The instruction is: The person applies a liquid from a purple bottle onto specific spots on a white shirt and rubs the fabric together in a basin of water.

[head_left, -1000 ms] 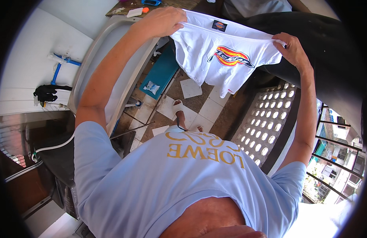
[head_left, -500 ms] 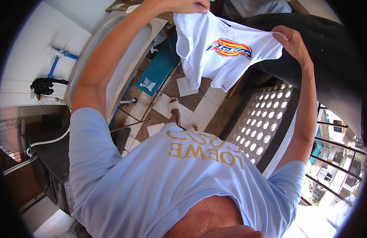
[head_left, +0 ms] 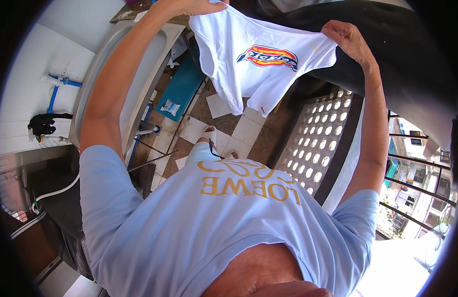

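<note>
Our blue shirt (head_left: 229, 213): nearest to us, gold lettering across its chest, well apart from the cloth in our hands
Right grip (head_left: 347, 38): closed on the upper right corner of the white shirt (head_left: 253, 79), pinching the fabric
Left grip (head_left: 204, 6): closed on its upper left corner, partly cut off by the top of the view
White shirt: hangs between our two grips above the tiled floor (head_left: 246, 129), printed emblem showing, lower part in loose folds
Holding it well: we do best, we judge, to pull evenly, level the lower right corner with the left, and keep the cloth off the grey basin (head_left: 144, 67) and dark curved surface (head_left: 397, 54)
Below: teal panel (head_left: 183, 84) bearing a packet (head_left: 170, 107)
Right side: perforated panel (head_left: 319, 142)
</note>
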Demonstrator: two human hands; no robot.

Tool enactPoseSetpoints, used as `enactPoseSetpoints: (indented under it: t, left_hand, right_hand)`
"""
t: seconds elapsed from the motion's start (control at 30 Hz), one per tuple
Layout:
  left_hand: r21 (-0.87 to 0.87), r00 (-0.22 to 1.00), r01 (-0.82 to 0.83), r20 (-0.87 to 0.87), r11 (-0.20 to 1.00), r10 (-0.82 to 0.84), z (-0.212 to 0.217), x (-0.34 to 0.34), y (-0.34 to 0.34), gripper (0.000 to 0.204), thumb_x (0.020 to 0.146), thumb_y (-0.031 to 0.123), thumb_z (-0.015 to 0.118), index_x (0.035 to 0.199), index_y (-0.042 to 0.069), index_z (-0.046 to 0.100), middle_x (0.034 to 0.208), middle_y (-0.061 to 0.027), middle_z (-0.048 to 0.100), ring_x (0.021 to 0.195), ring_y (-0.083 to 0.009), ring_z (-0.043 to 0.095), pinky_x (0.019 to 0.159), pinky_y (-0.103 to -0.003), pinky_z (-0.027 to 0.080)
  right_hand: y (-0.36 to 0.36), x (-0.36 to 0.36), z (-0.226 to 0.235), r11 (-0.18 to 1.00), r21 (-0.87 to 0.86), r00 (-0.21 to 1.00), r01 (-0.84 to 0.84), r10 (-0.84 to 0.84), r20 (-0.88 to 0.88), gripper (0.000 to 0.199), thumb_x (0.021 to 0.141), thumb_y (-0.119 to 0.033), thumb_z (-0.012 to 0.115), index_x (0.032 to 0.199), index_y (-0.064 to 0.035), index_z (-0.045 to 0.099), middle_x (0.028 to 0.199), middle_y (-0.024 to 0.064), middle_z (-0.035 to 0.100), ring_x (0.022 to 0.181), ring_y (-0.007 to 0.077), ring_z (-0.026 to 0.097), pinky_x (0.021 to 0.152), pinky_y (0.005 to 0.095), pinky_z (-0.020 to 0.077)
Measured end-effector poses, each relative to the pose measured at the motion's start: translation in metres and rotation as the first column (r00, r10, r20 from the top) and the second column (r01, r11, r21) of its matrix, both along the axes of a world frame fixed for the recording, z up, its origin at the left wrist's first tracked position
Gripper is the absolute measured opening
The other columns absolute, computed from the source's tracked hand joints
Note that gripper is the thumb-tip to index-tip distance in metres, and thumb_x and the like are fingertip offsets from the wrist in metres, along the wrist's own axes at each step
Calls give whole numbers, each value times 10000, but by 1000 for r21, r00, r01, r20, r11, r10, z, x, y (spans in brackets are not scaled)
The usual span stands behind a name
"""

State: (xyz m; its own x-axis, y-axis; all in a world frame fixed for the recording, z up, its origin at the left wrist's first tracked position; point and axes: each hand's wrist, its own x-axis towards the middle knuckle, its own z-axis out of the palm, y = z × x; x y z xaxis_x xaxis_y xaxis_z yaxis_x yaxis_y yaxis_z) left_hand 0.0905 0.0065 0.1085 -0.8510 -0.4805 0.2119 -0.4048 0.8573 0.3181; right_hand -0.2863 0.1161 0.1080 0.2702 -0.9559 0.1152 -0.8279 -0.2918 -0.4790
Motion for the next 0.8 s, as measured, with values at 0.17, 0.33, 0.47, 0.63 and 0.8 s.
enactPoseSetpoints:
  t: [0.17,0.33,0.47,0.63,0.8]
  left_hand:
    - [-231,980,59,-174,971,-100,-15,-11,6,176,803,156,613,860,-3,661,778,-107,667,749,-210,634,707,-320,479]
    - [383,851,334,-516,861,-101,-75,-68,47,395,875,217,654,1212,30,565,1184,-83,590,1034,-183,569,924,-312,457]
    - [805,893,351,-441,478,88,-101,-60,42,282,898,210,620,1095,10,640,941,-38,664,903,-88,586,825,-277,465]
    - [785,800,469,-572,405,181,-99,-40,26,240,869,173,574,1033,28,672,909,-11,659,850,-85,587,807,-262,463]
    - [787,800,478,-573,390,176,-98,-28,13,210,833,159,574,972,29,664,888,-3,645,815,-88,574,776,-239,451]
  right_hand:
    - [-4,36,11,978,91,950,-186,155,272,141,923,-160,581,853,-39,599,744,-63,550,725,17,476,707,194,404]
    - [-14,78,11,935,88,846,-342,266,462,154,935,-204,586,911,-61,640,784,-36,609,733,38,560,693,205,452]
    - [-18,90,11,951,124,853,-282,190,486,156,913,-206,602,938,-56,641,822,-14,628,759,57,585,721,210,466]
    - [-17,92,-1,964,122,875,-236,156,459,240,780,-129,568,997,-48,630,895,23,652,795,113,618,786,251,486]
    - [-18,96,-7,950,268,921,-161,47,386,296,691,-90,551,969,-31,636,844,49,654,784,147,624,812,259,482]
